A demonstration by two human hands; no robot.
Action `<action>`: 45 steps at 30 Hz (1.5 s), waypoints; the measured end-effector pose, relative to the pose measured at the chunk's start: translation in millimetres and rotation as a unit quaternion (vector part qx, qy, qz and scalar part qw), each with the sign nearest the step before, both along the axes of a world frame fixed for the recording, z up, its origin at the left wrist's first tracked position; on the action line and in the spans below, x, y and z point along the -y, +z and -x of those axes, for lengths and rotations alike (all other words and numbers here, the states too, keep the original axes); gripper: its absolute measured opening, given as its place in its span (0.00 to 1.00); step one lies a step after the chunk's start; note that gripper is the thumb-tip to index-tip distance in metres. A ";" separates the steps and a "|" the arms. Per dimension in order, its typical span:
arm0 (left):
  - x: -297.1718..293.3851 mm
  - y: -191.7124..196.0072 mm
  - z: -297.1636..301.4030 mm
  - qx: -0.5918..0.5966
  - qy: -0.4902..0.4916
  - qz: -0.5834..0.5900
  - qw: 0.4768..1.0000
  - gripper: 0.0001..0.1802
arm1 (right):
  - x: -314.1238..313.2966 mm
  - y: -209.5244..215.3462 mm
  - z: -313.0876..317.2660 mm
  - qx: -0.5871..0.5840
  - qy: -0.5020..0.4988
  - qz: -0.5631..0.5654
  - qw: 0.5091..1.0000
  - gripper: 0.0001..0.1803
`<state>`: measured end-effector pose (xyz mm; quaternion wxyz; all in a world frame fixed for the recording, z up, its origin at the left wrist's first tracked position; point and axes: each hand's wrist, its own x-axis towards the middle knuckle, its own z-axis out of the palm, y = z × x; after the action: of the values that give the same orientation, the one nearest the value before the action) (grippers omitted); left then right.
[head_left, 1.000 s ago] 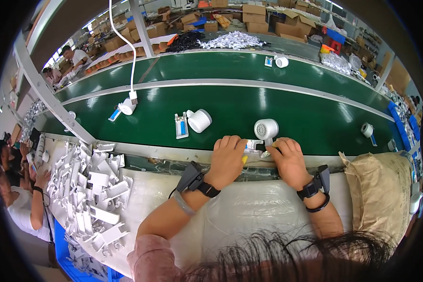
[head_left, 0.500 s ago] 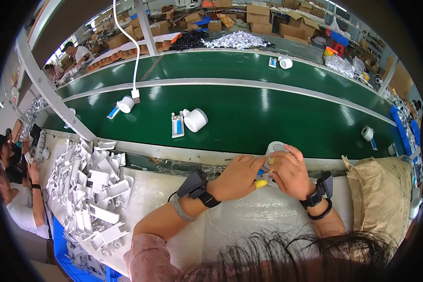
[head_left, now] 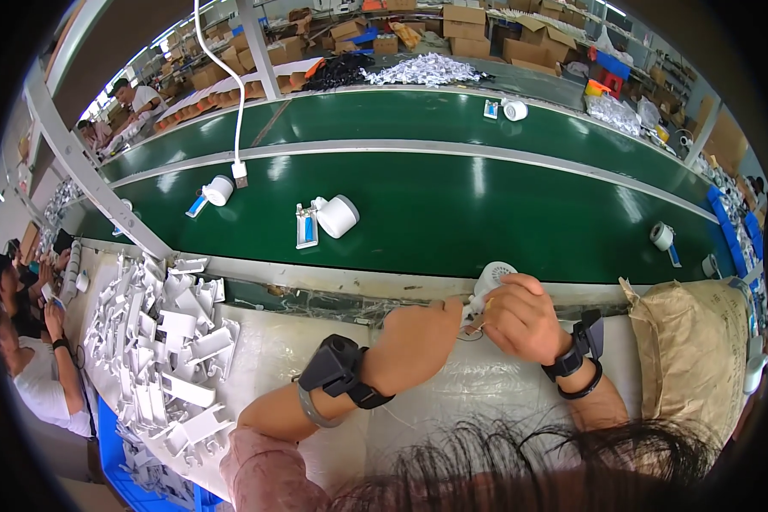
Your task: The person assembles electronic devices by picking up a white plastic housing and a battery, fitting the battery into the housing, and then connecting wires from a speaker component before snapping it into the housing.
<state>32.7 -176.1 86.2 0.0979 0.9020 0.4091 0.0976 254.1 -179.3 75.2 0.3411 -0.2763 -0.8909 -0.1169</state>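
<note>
A white device with a round, perforated head (head_left: 494, 278) sits at the near edge of the green belt. My right hand (head_left: 523, 319) is closed around its narrower end, fingers bent and pressed together. Thin wires (head_left: 471, 333) show between my two hands. My left hand (head_left: 414, 338) is just left of the device, back upward and fingers curled under. Its fingertips are hidden, so whatever they pinch cannot be made out. Each wrist bears a black strapped unit.
Similar white devices with blue cells (head_left: 337, 217) lie on the green belt (head_left: 418, 230). White plastic housings (head_left: 166, 358) are heaped on the left of the bench. A brown paper sack (head_left: 687, 358) stands at right. A white cable (head_left: 241, 128) hangs beside a metal post. Co-workers sit at left.
My left hand has drawn back left and turned, hiding its fingers. The blue part between my hands has gone from sight. The nearest device on the belt has shifted slightly left.
</note>
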 end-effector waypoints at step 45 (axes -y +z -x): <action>-28.4 -38.5 -17.4 0.492 -0.028 0.446 0.747 0.12 | 1.8 -5.7 5.5 -0.163 -0.048 0.057 0.984 0.14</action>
<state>50.1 -147.7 47.7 0.6799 0.5930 0.2759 0.3316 248.6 -181.0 69.5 0.4595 -0.3529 -0.8143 -0.0350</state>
